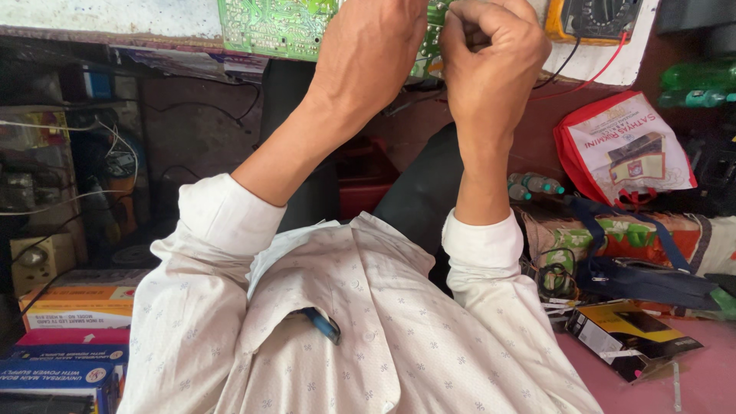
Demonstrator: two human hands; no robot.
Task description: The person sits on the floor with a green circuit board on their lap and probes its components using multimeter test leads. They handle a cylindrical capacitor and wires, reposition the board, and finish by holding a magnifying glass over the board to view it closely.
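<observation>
At twelve o'clock, over the far edge of the desk (pixel 92 15), both hands work at a green circuit board (pixel 268 27). The left hand (pixel 372 46) lies across the board's right part with its back to the camera; its fingers are hidden, so I cannot tell whether they grip anything. The right hand (pixel 491 54), just beside it at one o'clock, is curled into a narrow fist, fingertips pinched together, though what they pinch is too small to make out.

At two o'clock from the right hand sits a yellow multimeter (pixel 590 19), with a red lead (pixel 583 80) and a black one trailing down off the desk edge. Lower, at three o'clock, a red-and-white carrier bag (pixel 625 149) leans beside two small bottles with teal caps (pixel 533 185). At four o'clock lie a dark blue strap bag (pixel 644 280) and a yellow-and-black box (pixel 629 333). At eight o'clock, flat cartons (pixel 73 337) are stacked. Both rolled white shirt sleeves (pixel 230 218) fill six o'clock.
</observation>
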